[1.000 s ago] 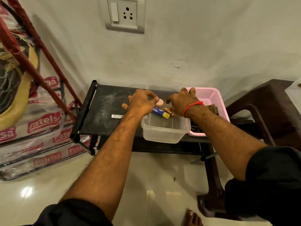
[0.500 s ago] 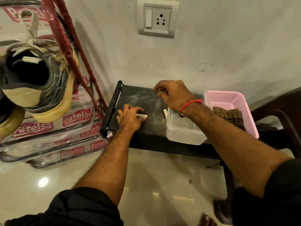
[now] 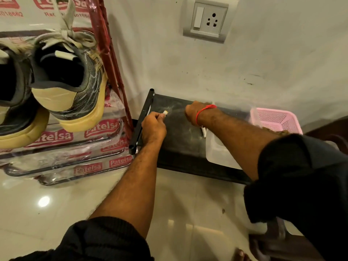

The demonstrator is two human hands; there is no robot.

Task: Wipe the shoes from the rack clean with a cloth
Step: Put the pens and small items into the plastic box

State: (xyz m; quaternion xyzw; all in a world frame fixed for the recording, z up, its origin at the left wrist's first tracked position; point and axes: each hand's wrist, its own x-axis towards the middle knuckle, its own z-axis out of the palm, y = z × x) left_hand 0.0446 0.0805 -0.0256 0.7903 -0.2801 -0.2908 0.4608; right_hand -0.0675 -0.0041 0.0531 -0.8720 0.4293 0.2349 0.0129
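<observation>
On a dusty black bench, the left hand now pinches a small stick; right hand grip unclear; shoes unwiped.

Your left hand rests near the left edge of the black shelf, its fingers curled round a small pale object that is too small to identify. Your right hand, a red thread at the wrist, reaches toward the shelf's back edge — its fingers are hidden. A clear plastic container sits at the front edge under your right forearm, with a pink basket just beside it at the right end. On the red rack to the left stand two worn shoes, heels toward you — plastic wrap covers the rack's lower bars.
</observation>
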